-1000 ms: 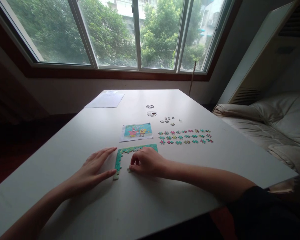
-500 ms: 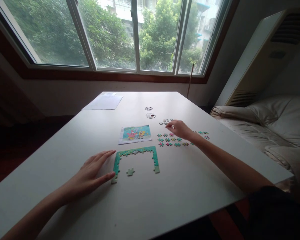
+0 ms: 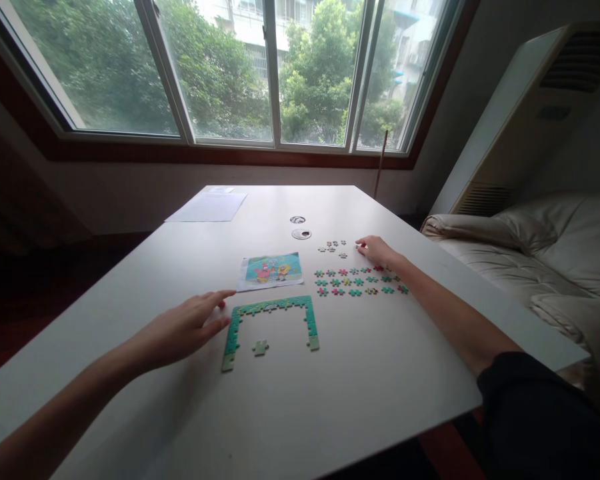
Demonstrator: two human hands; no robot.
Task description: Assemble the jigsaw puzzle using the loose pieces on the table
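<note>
Left grip [image 3: 185,330]: flat, fingers spread wide, just beside puzzle frame [image 3: 273,306] on table [image 3: 330,400]. Right grip [image 3: 377,251]: at scattered pale pieces [image 3: 333,247] beyond coloured rows [image 3: 355,281]; closure impossible to tell.

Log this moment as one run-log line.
left hand: open, by left corner of puzzle frame | right hand: fingertips near pale pieces, grip unclear | loose piece: inside frame

I see window [image 3: 230,67] across top, paper [image 3: 207,207] left of centre, cable hole [image 3: 301,234] centre, sofa [image 3: 555,247] right, white unit [image 3: 520,120] upper right.
</note>
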